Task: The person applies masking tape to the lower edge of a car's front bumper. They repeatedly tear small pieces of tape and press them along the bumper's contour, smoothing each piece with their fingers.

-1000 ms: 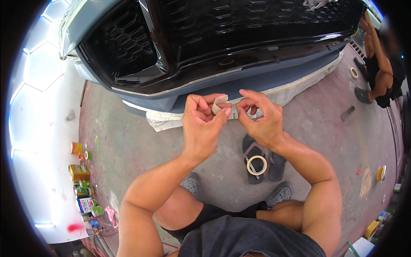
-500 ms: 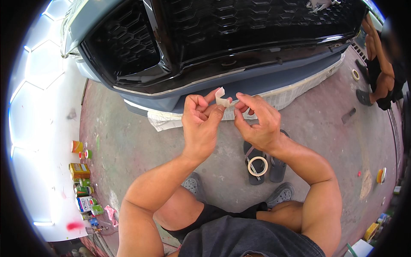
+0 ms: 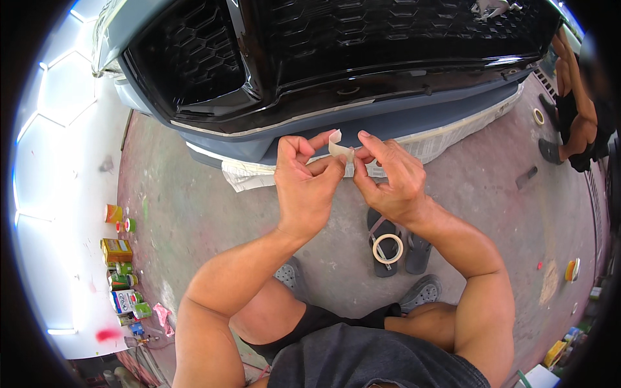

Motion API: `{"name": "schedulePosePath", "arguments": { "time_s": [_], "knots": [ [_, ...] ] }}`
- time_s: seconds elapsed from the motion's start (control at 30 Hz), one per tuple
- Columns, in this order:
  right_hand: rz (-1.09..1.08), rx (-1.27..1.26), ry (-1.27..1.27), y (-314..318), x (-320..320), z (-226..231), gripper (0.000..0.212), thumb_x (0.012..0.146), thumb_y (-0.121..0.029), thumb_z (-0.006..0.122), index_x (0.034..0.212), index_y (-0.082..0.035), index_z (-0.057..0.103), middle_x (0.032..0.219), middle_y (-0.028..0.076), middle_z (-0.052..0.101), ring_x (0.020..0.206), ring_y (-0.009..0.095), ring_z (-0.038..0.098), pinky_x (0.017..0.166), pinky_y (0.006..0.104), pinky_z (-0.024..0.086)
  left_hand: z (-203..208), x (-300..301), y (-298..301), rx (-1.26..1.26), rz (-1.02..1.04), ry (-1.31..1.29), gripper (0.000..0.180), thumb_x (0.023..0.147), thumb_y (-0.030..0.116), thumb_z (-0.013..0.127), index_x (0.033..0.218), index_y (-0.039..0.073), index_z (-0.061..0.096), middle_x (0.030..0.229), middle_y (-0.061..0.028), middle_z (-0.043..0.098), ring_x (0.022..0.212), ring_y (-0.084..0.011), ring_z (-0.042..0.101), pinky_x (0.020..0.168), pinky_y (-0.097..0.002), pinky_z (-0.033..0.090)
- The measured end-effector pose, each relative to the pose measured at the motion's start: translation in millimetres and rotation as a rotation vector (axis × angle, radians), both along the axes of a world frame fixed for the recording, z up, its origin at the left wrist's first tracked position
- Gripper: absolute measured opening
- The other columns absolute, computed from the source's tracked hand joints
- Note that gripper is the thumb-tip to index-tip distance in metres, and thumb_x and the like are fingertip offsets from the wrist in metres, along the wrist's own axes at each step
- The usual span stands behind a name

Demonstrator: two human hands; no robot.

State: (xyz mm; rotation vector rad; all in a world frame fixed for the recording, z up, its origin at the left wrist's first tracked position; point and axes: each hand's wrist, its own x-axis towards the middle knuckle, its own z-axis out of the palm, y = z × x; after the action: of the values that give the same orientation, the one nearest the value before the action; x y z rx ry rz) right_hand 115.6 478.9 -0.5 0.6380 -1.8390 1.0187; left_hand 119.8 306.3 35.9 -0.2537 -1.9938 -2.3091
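Left hand (image 3: 304, 191): pinching tape strip (image 3: 338, 148), thumb and finger
Right hand (image 3: 398, 184): fingertips at strip's end, can't tell if gripping
Tape strip: curled, between both hands
Bumper (image 3: 259, 110): beyond hands
Tape roll (image 3: 401, 248): bodyward of right hand

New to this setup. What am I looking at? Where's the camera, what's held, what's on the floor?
No robot here, just a person working bare-handed. Every picture comes from one wide fisheye camera on that person's head, looking down, so straight edges bend near the rim.

The left hand pinches a pale, curled strip. The fingertips of the right hand are at its end; whether they grip it is unclear.

Beyond is a bumper with a black grille, pale paper beneath it. On the floor lie dark flip-flops, a tape roll on one; tins stand at left.
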Motion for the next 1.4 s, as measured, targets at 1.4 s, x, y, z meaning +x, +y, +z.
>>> {"name": "schedulePosePath", "arguments": {
  "time_s": [1.4],
  "knots": [
    [-0.029, 0.138, -0.089, 12.2, -0.2, 10.4, 0.020, 0.074, 0.003, 0.085, 0.090, -0.005, 0.076, 0.083, 0.007, 0.074, 0.070, 0.026, 0.070, 0.060, 0.0374, 0.056, 2.0, -1.0, 2.9, 0.036, -0.016, -0.033, 0.047, 0.097, -0.015, 0.073, 0.115, 0.003, 0.034, 0.147, -0.0366, 0.059, 0.117, -0.0346, 0.079, 0.096, -0.0327, 0.067]
  ]
}}
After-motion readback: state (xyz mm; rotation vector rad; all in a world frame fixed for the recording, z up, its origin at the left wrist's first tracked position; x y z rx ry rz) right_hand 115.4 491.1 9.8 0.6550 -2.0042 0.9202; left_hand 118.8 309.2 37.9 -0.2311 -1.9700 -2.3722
